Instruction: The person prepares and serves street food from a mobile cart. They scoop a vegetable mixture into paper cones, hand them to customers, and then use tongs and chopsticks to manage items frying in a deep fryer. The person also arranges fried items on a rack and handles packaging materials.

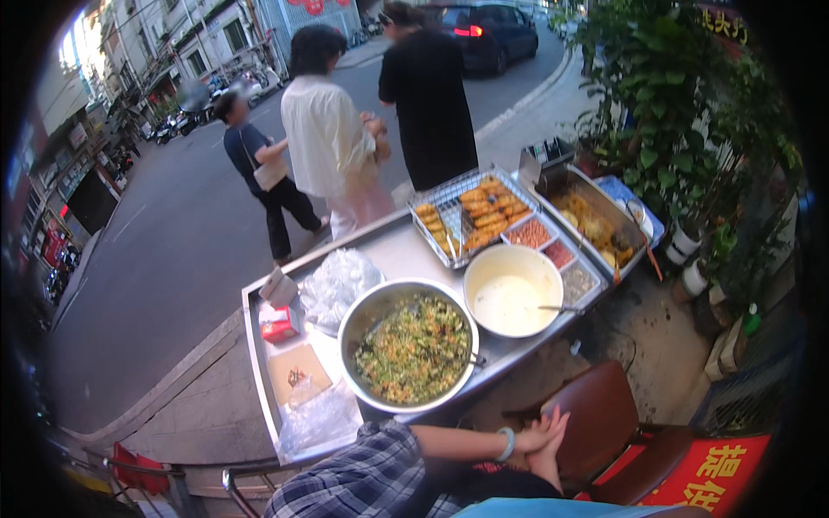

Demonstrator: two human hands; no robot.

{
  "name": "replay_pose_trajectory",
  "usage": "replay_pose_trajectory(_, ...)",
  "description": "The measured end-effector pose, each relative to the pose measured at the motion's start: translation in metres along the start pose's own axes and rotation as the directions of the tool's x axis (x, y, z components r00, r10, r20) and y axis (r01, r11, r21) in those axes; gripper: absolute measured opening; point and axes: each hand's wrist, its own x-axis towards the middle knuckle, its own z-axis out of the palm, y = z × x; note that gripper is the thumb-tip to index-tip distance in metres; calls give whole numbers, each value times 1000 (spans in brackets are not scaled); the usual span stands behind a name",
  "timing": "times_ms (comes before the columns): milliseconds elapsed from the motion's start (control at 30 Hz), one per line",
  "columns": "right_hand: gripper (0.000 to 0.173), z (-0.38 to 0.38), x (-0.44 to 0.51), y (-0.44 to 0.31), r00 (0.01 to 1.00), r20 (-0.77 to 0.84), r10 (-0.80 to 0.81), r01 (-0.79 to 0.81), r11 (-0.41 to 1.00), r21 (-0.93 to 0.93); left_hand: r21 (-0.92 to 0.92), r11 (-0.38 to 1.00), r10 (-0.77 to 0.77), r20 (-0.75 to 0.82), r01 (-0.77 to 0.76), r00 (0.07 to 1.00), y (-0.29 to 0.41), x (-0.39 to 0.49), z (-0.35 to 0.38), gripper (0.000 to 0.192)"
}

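Note:
My left hand [532,440], with a pale bangle on its wrist, rests against my right hand [547,461] in front of a brown chair back [592,414]. The two hands overlap with fingers extended, and no object shows between them. Part of the right hand's fingers is hidden by the overlap. Beyond my plaid sleeve [363,469] a large steel bowl [346,324] holds a chopped vegetable mix [414,353], with a utensil handle at its right rim. Right of it, a white bowl [476,275] contains pale batter [508,304] and a metal-handled utensil [557,309].
The metal cart [414,249] carries a wire-rimmed tray of fried pieces [489,210], compartments of peanuts [531,233], plastic bags [340,285] and a red tissue box [280,326]. A deep metal pan [592,217] stands at right. People [337,136] stand beyond, near the road [162,226].

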Motion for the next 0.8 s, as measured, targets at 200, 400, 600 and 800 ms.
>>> replay_pose_trajectory(200, 75, 87, -23, -96, 964, 236, -121, 107, 992, 73, -199, 970, 52, -388, -138, 920, 31, -18, -33, 78)
replay_pose_trajectory(400, 74, 116, -72, -94, 848, 520, -99, 74, 995, 69, -353, 935, -64, -105, 23, 992, 61, -51, -64, 47)
replay_pose_trajectory(600, 76, 107, -117, -78, 828, 558, -59, 108, 993, -56, -414, 910, -32, -30, 17, 999, 33, -97, -51, 26)
replay_pose_trajectory(800, 78, 113, -149, -50, 861, 500, 98, 34, 968, -248, -457, 889, 3, 80, 34, 997, -2, -122, -72, 16)
